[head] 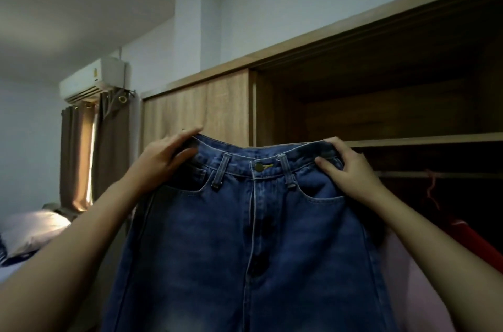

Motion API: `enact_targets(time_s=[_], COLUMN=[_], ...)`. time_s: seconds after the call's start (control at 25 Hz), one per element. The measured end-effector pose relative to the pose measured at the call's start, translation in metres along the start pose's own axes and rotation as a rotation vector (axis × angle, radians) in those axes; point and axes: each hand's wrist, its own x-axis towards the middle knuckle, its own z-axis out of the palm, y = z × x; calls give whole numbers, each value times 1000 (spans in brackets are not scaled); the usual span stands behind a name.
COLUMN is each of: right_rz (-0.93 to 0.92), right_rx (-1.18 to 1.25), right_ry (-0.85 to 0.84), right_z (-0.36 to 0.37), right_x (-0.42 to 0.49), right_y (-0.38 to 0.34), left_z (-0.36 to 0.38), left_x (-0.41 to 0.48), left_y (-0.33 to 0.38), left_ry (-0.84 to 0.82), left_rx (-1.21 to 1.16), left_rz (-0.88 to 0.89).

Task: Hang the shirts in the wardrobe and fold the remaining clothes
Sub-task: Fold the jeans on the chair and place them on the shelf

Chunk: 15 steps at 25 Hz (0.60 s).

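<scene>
A pair of dark blue jeans (245, 236) hangs upright in front of me, front side facing me, button and fly in the middle. My left hand (166, 157) holds the left end of the waistband, fingers over its top edge. My right hand (345, 165) grips the right end of the waistband, thumb on the front of the denim. Behind the jeans stands the wooden wardrobe (206, 103), its right side open and dark. Inside it a red garment (468, 236) hangs from a red hanger (431, 187) on the rail.
A shelf (424, 140) crosses the open wardrobe above the rail. The sliding door covers the wardrobe's left part. At the left are brown curtains (81, 157), an air conditioner (92, 80) above them and a bed with a white pillow (30, 225).
</scene>
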Motion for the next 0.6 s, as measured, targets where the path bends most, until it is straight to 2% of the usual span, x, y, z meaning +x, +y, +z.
enact_targets(time_s=[0.12,0.24,0.36,0.44,0.52,0.6], right_rz=[-16,-35,75,196,388,635], right_rx=[-198,-235,-57,183,409,532], right_ry=[58,105,39,10,65,112], right_z=[-8,-15,-21,-20,-16,-8], right_x=[-1,1,3,3,3,3], right_y=[-4,-10,-11,-13,-10,-9], left_z=[0,0,-4,-4,1,14], left_x=[15,21,19,14,12,10], left_y=[-3,2,8,11,13,19], left_ry=[-173,-143,-82,-121,-127,-87], left_rx=[275,179,-149,-336,-690,-814], left_rz=[169,149,-96,-251,-450,-754])
